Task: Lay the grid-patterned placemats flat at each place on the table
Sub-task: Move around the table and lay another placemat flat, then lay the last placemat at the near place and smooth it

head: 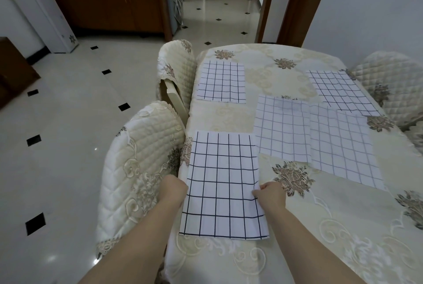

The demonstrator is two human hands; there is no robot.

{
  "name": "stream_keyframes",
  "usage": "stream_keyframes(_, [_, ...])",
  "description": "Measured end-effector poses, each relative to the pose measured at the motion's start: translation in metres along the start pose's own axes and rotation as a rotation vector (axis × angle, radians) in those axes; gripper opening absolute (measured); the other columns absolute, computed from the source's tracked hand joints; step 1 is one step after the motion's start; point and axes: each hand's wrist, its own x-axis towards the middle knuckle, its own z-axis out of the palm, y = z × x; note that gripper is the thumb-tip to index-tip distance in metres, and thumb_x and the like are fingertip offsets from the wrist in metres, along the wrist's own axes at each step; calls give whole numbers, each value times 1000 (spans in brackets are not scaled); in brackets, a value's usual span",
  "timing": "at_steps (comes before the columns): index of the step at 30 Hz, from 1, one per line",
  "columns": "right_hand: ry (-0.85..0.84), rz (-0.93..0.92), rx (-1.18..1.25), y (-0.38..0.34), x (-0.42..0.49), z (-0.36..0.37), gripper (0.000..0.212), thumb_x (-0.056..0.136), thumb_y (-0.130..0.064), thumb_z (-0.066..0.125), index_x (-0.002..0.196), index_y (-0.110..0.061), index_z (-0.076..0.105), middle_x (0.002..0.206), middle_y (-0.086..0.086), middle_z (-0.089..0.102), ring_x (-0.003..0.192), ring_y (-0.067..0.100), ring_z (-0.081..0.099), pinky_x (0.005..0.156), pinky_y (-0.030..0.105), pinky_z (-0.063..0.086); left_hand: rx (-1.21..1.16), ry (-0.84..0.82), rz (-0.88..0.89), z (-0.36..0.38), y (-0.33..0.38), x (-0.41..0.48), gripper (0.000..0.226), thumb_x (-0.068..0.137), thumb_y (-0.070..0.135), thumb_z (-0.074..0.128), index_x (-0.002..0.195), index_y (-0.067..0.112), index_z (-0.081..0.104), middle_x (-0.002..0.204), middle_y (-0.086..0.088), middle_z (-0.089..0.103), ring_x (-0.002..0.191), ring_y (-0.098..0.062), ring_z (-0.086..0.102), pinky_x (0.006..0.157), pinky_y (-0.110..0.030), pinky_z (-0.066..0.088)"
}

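Right now both hands pinch the side edges of the nearest placemat [223, 183]: the right hand [271, 194] grips its right edge between thumb and fingers, and the left hand [172, 188] is closed at the left edge, though its fingertips are hidden, so I cannot tell how much cloth it holds. This mat lies flat on the near-left part of the table [320, 238], with its left edge at the table's rim, just beside the quilted chair back [137, 157].

Farther along the left side, a second placemat [221, 82] lies flat at its own place. At the far right, a third placemat [341, 91] sits near another chair [389, 82]. Between them, two paler mats, the middle placemat [282, 128] and the right placemat [343, 146], overlap each other and seem not yet set out.

One risk, as I judge it, is that an uneven pull by the two hands would skew the mat or raise a wrinkle. Another is that tugging leftward would drag the edge over the rim, so the mat droops, or bunches the tablecloth beneath.
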Motion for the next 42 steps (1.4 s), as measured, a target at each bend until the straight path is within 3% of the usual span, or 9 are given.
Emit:
stream_keyframes(8, [9,-20,-78,5,-2,3,27,73,-8,69,60,-10,46,57,7,43,52,19,39,46,26,23,87,14,23,-3,-10,-3,15,80,2,58,82,-2,73,84,-14,71,73,-25,62,55,-23,43])
stream_keyframes(13, [0,-18,-102,4,-4,3,28,73,-10,70,60,-10,45,57,7,41,49,18,36,45,26,23,115,14,30,-7,-8,-5,15,80,2,59,81,-2,73,85,-13,71,76,-26,64,64,-28,49])
stream_keyframes(19, [26,12,-45,6,-1,0,40,81,-17,66,51,-12,41,47,1,39,45,17,38,43,26,29,-2,70,51,-16,2,-18,22,83,15,58,62,10,61,62,-4,60,66,-24,57,60,-26,42])
stream_keyframes(22, [69,-1,61,4,-5,-6,16,88,-24,61,85,-9,63,79,7,64,76,24,59,66,28,43,-188,65,102,-17,8,-21,29,89,31,57,77,6,66,76,-11,69,73,-23,61,68,-31,48])
stream_keyframes(24, [100,-58,182,2,-10,-11,24,92,-26,55,106,-9,63,100,6,65,93,23,59,76,28,39,-327,-7,139,-16,14,-27,33,93,36,54,76,9,64,78,-9,66,73,-20,58,72,-33,48])
stream_keyframes(30, [61,-76,678,-1,-28,-17,26,97,-27,48,110,-12,64,107,4,65,104,22,61,98,46,47,-683,-250,70,-5,38,-58,30,100,33,45,102,11,66,102,-4,68,95,-18,63,90,-38,48])
stream_keyframes(33, [80,-8,854,5,-37,-26,29,96,-28,48,113,-9,64,109,4,65,105,20,61,97,42,47,-716,-340,82,8,46,-77,33,101,33,41,104,10,66,104,-6,69,97,-19,63,93,-38,48])
stream_keyframes(38, [226,19,923,41,-55,-56,23,98,-28,45,95,-18,65,106,5,63,103,20,59,92,40,47,-642,-505,141,43,66,-119,32,100,30,43,105,10,67,105,-7,70,100,-20,64,95,-39,48])
stream_keyframes(42, [393,91,1009,86,-78,-93,24,98,-24,45,109,-13,63,113,8,62,109,21,59,95,40,48,-532,-638,200,82,78,-157,29,97,30,46,104,12,68,107,-7,71,101,-21,65,96,-41,49])
